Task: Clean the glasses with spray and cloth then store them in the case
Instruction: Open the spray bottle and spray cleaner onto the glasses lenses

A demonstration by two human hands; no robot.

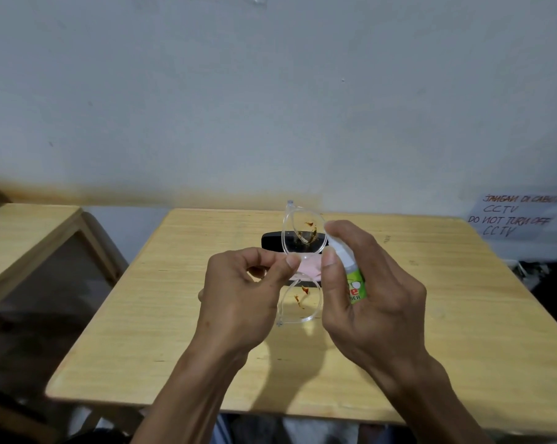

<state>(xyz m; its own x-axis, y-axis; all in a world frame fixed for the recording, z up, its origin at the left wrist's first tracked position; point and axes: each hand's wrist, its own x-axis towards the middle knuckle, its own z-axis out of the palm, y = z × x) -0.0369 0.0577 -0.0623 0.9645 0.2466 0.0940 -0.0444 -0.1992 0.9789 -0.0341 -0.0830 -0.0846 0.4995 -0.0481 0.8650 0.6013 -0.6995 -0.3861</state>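
The left hand [238,283] pinches the stained clear glasses [303,245] at the bridge — upright above the table [142,331] — while the right hand [367,290] grips the spray bottle [351,270] just beside them.

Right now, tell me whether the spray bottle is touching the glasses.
Cannot tell. In the head view the spray bottle, held in the right hand, sits beside the glasses pinched by the left hand, but the right thumb hides any gap.

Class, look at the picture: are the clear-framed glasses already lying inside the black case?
No: the clear-framed glasses are held above the wooden table by the left hand, in front of the black case.
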